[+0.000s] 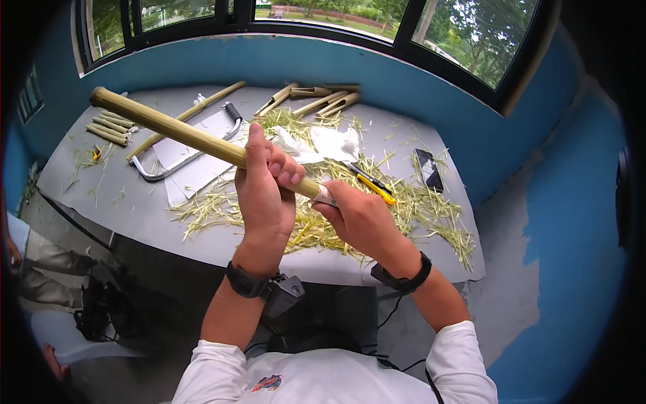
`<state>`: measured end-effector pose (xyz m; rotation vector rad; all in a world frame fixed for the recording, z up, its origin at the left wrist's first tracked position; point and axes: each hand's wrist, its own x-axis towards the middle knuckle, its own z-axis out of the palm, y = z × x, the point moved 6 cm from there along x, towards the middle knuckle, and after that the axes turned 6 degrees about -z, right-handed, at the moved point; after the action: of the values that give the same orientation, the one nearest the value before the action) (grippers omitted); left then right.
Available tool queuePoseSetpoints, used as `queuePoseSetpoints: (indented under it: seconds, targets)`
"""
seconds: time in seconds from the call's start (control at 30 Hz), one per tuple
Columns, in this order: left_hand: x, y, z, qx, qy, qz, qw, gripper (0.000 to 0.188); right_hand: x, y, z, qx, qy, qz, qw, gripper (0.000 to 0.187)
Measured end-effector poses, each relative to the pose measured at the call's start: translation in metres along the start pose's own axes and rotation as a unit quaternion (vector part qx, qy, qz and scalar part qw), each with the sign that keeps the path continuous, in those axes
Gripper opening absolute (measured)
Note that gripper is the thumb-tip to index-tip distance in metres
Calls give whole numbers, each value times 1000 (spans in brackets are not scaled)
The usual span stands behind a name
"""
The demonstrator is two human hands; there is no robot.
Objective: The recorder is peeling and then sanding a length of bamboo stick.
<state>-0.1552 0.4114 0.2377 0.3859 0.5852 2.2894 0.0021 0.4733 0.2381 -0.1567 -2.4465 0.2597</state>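
Note:
A long bamboo pole (175, 128) slants above the table, its far end raised at the upper left. My left hand (266, 185) is closed round it near the lower end, thumb pointing up along it. Beyond that, my right hand (360, 215) grips the pole's lower tip between thumb and fingers. A small whitish-grey piece (326, 196) shows at that tip under the right fingers; I cannot tell what it is. Below both hands, thin pale-green bamboo shavings (313, 232) cover the table.
On the grey table (145, 209) lie a hacksaw (151, 174), a thinner bamboo stick (225, 92), short bamboo pieces (108, 131), split bamboo sections (313, 101), crumpled white tissue (333, 143), a yellow utility knife (377, 188) and a phone (428, 170). Another person's legs (54, 269) show at the left.

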Motion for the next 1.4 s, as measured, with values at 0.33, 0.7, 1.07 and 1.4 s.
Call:
queuePoseSetpoints:
  seconds: [0.33,0.7,1.07,1.4]
  targets:
    - [14,6,-16,-34,27,29,999,46,-16,27,-6,-41,-10,8,999,24]
    - [18,2,-18,-24,34,-10,999,45,-10,22,0,33,-59,37,997,28]
    - [-2,-46,23,15,-158,-177,971,43,-17,28,-3,376,-146,157,902,41]
    - [-1,-30,29,-43,-204,-132,969,53,-53,17,-2,601,-251,323,686,50]
